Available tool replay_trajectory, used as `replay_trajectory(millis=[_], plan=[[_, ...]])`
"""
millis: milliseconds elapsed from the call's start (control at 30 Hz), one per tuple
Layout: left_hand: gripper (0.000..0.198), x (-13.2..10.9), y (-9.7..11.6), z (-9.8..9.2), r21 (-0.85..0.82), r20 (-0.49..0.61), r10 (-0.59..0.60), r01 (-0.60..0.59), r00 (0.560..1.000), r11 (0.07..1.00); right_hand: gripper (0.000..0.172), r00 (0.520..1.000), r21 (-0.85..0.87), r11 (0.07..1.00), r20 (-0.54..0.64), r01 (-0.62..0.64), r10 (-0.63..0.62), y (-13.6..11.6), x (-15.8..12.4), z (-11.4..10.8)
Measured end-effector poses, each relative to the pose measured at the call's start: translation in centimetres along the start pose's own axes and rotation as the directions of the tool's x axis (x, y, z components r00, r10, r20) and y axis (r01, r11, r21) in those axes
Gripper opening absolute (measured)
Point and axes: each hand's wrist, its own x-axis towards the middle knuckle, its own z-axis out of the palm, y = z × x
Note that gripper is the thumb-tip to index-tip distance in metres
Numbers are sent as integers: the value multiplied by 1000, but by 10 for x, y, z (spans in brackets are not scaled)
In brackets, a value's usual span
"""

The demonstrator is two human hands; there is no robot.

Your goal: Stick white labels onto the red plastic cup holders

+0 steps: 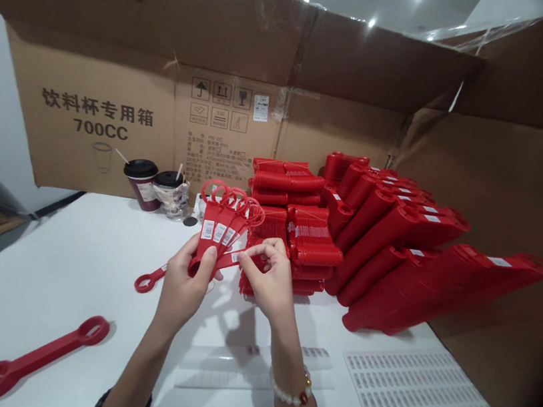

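My left hand (187,279) grips a fanned bunch of flat red plastic ring-ended pieces (204,248), its thumb pressed on their lower ends. White barcode stickers show on several of them, and their rings spread out at the top. Close by on the right, my right hand (266,273) pinches with thumb and index finger at a small white barcode sticker (236,258) on the lowest piece of the fan. Whether the sticker lies fully flat there is too small to tell. Behind the left wrist, another red ring-ended piece (147,280) lies on the table, partly hidden.
Stacked bundles of red pieces (317,237) stand behind my right hand, with more labelled bundles (389,227) rightward. Sticker sheets (417,392) lie front right and under my right forearm. A larger red double-ended piece (38,356) lies front left. Two lidded cups (140,182) stand before cardboard walls (107,79).
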Motion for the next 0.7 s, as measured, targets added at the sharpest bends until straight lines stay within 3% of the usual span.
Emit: replay_trajectory(millis=[300,400,533,700], plan=[[20,0,6,-1,-8,-12,12,-12,1000,1000,12,999,-49,999,-45,10,-12,-1,-2,4],[21,0,4,0,-93,-7,-34,33,999,995,13,992,-205,977,-100,54,-76,-5,-4,8],[21,-3,-2,3,-285,9,-108,106,994,953,18,976,-523,850,-149,58,-158,-10,-8,9],[20,-7,-1,13,-392,6,-162,151,987,908,15,970,-608,792,-153,58,-188,-14,-17,5]])
